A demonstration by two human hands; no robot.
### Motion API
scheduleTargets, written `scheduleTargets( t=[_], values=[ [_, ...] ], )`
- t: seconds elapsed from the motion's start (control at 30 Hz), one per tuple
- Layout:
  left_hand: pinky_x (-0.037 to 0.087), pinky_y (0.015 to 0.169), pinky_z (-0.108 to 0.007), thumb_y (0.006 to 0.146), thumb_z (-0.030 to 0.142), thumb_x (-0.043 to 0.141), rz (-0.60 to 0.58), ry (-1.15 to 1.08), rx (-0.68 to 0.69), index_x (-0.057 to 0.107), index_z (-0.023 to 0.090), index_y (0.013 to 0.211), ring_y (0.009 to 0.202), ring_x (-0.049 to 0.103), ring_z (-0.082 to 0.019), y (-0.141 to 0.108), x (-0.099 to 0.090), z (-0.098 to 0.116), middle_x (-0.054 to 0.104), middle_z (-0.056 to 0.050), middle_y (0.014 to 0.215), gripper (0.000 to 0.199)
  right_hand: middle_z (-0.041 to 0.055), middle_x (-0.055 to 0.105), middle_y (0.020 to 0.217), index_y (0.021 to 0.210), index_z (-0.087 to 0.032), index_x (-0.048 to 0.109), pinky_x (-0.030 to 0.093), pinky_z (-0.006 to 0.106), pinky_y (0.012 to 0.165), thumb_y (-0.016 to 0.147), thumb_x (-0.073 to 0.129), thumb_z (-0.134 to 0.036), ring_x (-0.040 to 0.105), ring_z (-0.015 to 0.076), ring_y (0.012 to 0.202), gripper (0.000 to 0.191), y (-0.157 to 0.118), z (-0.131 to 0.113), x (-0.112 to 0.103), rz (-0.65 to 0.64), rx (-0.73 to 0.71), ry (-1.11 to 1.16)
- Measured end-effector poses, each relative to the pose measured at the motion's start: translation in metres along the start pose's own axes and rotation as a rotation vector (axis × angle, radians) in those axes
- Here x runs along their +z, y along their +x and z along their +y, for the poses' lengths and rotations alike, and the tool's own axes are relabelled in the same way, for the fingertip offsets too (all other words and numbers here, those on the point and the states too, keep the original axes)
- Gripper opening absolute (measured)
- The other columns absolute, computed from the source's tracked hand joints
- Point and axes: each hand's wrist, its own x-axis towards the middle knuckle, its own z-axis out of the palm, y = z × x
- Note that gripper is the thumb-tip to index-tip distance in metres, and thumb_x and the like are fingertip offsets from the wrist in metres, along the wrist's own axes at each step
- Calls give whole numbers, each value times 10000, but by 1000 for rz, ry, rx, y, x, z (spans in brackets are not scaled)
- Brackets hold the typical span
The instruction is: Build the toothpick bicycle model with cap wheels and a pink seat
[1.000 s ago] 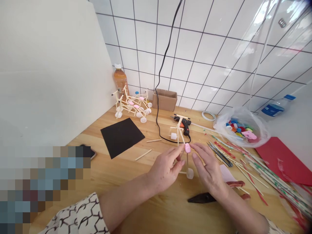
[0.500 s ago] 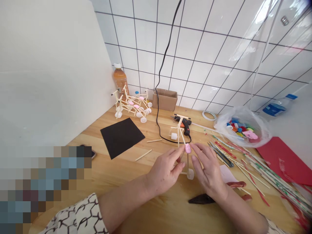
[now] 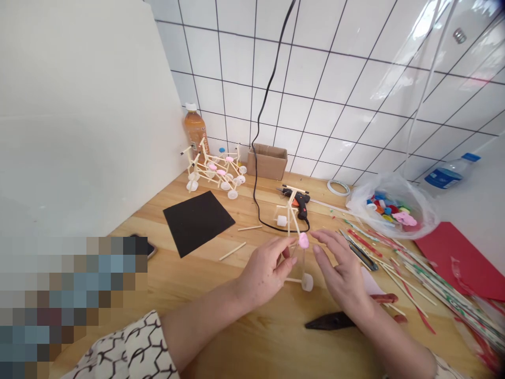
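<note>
A small tricycle model of wooden sticks [image 3: 290, 220] stands upright before me, with a pink seat [image 3: 303, 240] on top. White round wheels show at its far end [image 3: 281, 221] and near end [image 3: 307, 282]. My left hand [image 3: 262, 271] has its thumb and fingers closed around thin sticks beneath the seat; part of the frame is hidden behind them. To the right, my right hand [image 3: 341, 268] is open with fingers apart, holding nothing, a small gap from the seat.
Behind the model lies a black glue gun [image 3: 303, 204] with its cord. Pliers [image 3: 331, 321] lie below my right hand. Similar stick models [image 3: 216, 171] stand back left, near a black sheet [image 3: 199, 223]. A utility knife [image 3: 365, 257], loose sticks and a bag of caps [image 3: 394, 210] are right.
My right hand has drawn back to the right, off the pink seat, and its fingers have spread. My left hand stays at the frame, its fingertips slightly away from the seat.
</note>
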Motion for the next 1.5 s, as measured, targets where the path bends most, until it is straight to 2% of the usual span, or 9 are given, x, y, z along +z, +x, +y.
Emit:
scheduleTargets(
  t=[0.1, 0.33, 0.53, 1.13, 1.5],
  values=[
    [431, 572, -225, 820, 200, 514, 35, -24, -49, 600, 157, 1056, 610, 492, -100, 2, 1, -3, 595, -30, 799, 254, 78, 624, 977, 1002, -219, 620, 487, 354, 771, 875, 459, -220, 599, 204, 904, 205, 2, 0, 0, -24, 87, 96],
    [438, 620, -233, 856, 174, 462, 62, 22, 66, 569, 186, 1124, 669, 521, -108, -1, -2, 0, 554, -25, 815, 289, 98, 593, 1023, 1098, -219, 592, 445, 400, 803, 861, 440, -128, 556, 224, 945, 296, -4, -2, 1, 15, -64, -30],
    [468, 661, -249, 877, 183, 423, 40, 105, 146, 496, 211, 1238, 756, 539, -134, -3, -1, 2, 543, -50, 879, 369, 93, 601, 989, 1072, -226, 605, 461, 401, 777, 865, 424, -155, 564, 231, 924, 284, -5, 0, 3, 2, -34, -11],
    [465, 644, -244, 885, 188, 424, -1, 51, 159, 498, 248, 1256, 703, 524, -115, 1, -2, 2, 530, -43, 879, 383, 79, 579, 1011, 1044, -214, 574, 432, 381, 808, 873, 437, -115, 545, 208, 938, 241, -5, -2, 3, -33, -76, 4],
    [473, 672, -246, 876, 169, 441, 39, 56, 193, 534, 221, 1205, 767, 542, -129, 1, -3, 1, 542, -43, 880, 345, 84, 579, 993, 992, -206, 584, 435, 387, 791, 868, 436, -112, 544, 211, 924, 215, -3, 0, 3, 3, -75, -42]
  ],
)
